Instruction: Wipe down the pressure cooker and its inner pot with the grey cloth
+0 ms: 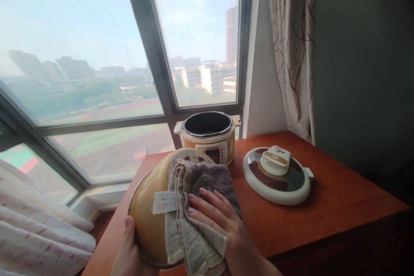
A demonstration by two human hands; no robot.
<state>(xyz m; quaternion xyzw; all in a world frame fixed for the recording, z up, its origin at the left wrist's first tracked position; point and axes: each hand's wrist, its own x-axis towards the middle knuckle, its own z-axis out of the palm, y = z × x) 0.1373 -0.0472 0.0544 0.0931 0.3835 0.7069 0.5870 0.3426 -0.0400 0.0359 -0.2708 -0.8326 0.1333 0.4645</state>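
In front of me a golden-yellow, bowl-shaped pot [145, 215] is tilted with its rounded outside upward. It has a metal rim and a pale base with dark marks or openings. My left hand [129, 246] grips its rim at the lower left, thumb on the outer wall and the other fingers hidden behind. A folded grey towel [207, 177] with a white label lies over the pot's right side. My right hand [220, 220] rests on the towel, fingers stretched over it, pressing it against the pot. The pot's inside is hidden.
An electric pressure cooker [207, 138] with a dark, lidless inside stands behind the pot by the window. Its round lid [278, 177] lies to the right on the reddish-brown table [339, 194]. Curtains hang at the left [39, 233] and right [296, 43].
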